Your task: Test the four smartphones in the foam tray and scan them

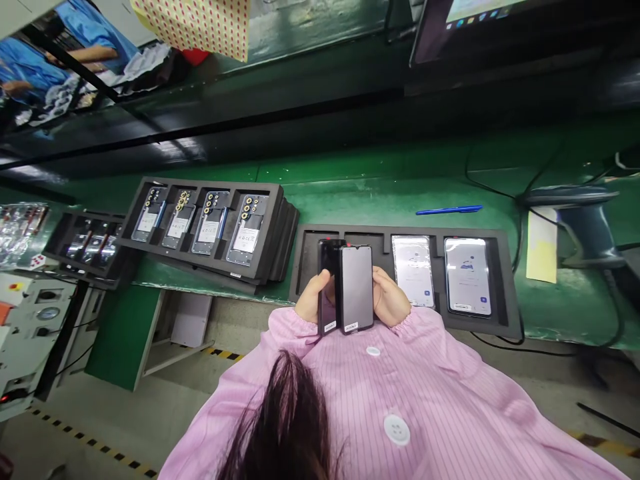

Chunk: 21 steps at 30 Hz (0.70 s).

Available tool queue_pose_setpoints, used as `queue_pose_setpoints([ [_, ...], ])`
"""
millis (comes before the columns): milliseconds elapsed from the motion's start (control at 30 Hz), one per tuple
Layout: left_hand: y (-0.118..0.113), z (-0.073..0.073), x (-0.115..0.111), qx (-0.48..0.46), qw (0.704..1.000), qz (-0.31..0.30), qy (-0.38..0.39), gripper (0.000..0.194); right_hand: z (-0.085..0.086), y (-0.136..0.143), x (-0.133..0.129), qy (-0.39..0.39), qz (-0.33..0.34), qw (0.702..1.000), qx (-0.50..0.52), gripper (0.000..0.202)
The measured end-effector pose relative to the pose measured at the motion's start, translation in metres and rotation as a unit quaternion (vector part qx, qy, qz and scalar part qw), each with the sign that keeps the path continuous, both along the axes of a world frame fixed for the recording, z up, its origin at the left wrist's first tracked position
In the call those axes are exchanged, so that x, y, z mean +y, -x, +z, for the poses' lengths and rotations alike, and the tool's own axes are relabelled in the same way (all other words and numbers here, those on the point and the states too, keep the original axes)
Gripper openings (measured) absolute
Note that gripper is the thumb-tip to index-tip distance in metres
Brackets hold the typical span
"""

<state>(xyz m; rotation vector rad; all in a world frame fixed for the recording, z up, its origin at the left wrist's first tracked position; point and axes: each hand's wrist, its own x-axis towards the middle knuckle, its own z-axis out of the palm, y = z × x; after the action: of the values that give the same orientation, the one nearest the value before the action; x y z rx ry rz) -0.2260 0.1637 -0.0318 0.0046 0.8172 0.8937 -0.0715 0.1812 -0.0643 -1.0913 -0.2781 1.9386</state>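
My left hand [311, 298] is closed on the edge of a dark smartphone [329, 300], its thumb on the front. My right hand [391, 297] grips a second smartphone [357, 287] by its right edge; this one has a grey screen and a small white label at the bottom. Both phones are held upright side by side, close to my chest. Just behind them lies a black foam tray [504, 300]. In its right slots sit a phone with a white screen [414, 267] and another lit phone [468, 270]. The phones partly hide the tray's left slots.
Stacked foam trays [270, 247] at left hold several opened phones with batteries showing. A blue pen [449, 210], a yellow-white paper [542, 257] and a handheld scanner [585, 223] with cables lie to the right. A monitor [480, 40] stands above. Co-workers in blue sleeves [95, 30] appear at upper left.
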Motion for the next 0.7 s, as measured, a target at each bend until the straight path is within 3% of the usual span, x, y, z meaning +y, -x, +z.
queue_pose_setpoints([
  [167, 0.037, 0.002, -0.001, -0.008, 0.998, 0.055, -0.005, 0.06, -0.017, 0.006, 0.013, 0.005, -0.075, 0.977, -0.197, 0.028],
  [300, 0.044, 0.006, 0.002, -0.017, 0.998, 0.066, -0.016, 0.068, -0.036, 0.008, 0.029, 0.029, -0.094, 0.956, -0.275, 0.022],
  [500, 0.041, 0.011, 0.003, -0.065, 0.996, 0.059, -0.015, 0.075, -0.045, 0.016, 0.044, 0.011, -0.067, 0.928, -0.366, 0.021],
  [700, 0.036, 0.01, 0.006, -0.086, 0.993, 0.068, -0.042, 0.076, -0.04, 0.009, 0.044, -0.045, 0.02, 0.909, -0.414, 0.03],
])
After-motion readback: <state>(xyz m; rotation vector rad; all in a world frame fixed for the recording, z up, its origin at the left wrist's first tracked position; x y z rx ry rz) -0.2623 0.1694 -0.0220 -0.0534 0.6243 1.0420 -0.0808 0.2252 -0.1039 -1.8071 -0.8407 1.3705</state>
